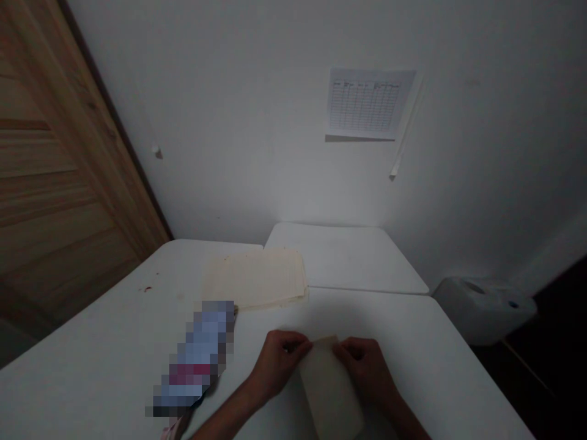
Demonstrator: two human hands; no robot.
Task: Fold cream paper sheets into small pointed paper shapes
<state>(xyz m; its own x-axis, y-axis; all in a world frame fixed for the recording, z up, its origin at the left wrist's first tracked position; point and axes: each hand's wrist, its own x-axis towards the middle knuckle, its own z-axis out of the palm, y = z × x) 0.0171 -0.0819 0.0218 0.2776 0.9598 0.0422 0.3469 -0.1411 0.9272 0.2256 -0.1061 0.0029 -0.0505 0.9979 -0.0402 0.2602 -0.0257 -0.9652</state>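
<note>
A small cream sheet of paper (331, 391) lies on the white table (105, 342) right in front of me. My left hand (279, 360) pinches its far left corner with curled fingers. My right hand (364, 362) grips the far right corner the same way. Both hands are closed on the sheet's top edge, which looks slightly lifted or folded.
A stack of cream paper sheets (259, 278) lies further back on the table. A blurred-out item (195, 360) rests left of my hands. A second white table (346, 256) stands behind, a wooden door (50, 177) at left, a printed chart (364, 104) on the wall.
</note>
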